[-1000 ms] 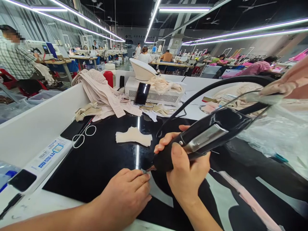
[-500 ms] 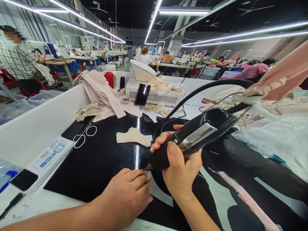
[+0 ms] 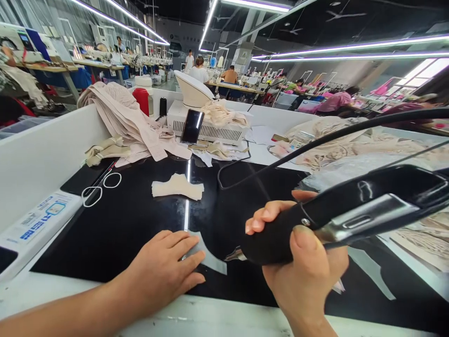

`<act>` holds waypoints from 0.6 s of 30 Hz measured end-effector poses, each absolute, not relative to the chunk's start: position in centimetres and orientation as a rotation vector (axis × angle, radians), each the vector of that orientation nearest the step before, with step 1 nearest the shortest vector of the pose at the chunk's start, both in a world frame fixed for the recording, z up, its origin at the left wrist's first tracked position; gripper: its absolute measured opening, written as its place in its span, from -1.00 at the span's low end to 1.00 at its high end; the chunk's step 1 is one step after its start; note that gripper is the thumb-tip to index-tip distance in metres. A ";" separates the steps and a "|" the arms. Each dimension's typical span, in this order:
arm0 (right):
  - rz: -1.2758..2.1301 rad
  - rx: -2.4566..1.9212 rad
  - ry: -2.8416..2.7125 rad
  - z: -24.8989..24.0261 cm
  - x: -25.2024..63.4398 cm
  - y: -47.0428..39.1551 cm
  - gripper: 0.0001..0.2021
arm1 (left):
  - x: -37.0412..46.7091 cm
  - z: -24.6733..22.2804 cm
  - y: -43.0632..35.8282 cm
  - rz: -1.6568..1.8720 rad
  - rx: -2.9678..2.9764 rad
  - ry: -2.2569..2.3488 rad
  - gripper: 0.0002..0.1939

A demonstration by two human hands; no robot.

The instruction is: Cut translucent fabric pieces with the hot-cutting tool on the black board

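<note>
My right hand (image 3: pixel 305 262) is wrapped round a black corded hand tool (image 3: pixel 280 234) with a silver lever along its side, the thumb on top. Its pointed metal tip (image 3: pixel 235 255) is close to the right end of a curved, translucent whitish piece (image 3: pixel 212 260) on the black board (image 3: pixel 115 238). Over the left part of that piece lies my left hand (image 3: pixel 171 264), fingers stretched out and pressing down. A stack of cream fabric pieces (image 3: pixel 177 187) rests farther back on the board. Another pale curved piece (image 3: pixel 373 271) shows right of my right hand.
The tool's thick black cable (image 3: pixel 351 131) arcs across the right side. Beige fabric strips (image 3: pixel 122 117) heap at the back left, near a phone (image 3: pixel 192 126) leaning on a white vented box (image 3: pixel 220 131). A white-and-blue carton (image 3: pixel 40 224) lies left. People sit at sewing machines beyond.
The tool tip has moved away from my left fingertips, rightward along the piece. My left hand now lies flatter, more of the piece showing. The whole view has shifted right.
</note>
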State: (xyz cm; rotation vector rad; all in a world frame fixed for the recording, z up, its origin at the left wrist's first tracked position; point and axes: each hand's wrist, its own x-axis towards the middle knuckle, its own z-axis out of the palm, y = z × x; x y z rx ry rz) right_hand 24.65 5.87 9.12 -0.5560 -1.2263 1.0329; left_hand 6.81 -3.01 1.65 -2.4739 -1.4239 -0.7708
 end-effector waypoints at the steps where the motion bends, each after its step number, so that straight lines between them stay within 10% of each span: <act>1: 1.033 -0.557 -1.228 9.0 24.8 5.8 -0.64 | 6.8 1.7 -3.0 -0.765 -2.477 -1.419 -0.58; 18: 1.023 -0.562 -1.239 8.5 25.2 5.0 -0.69 | 6.7 1.8 -3.1 -0.726 -2.518 -1.426 -0.66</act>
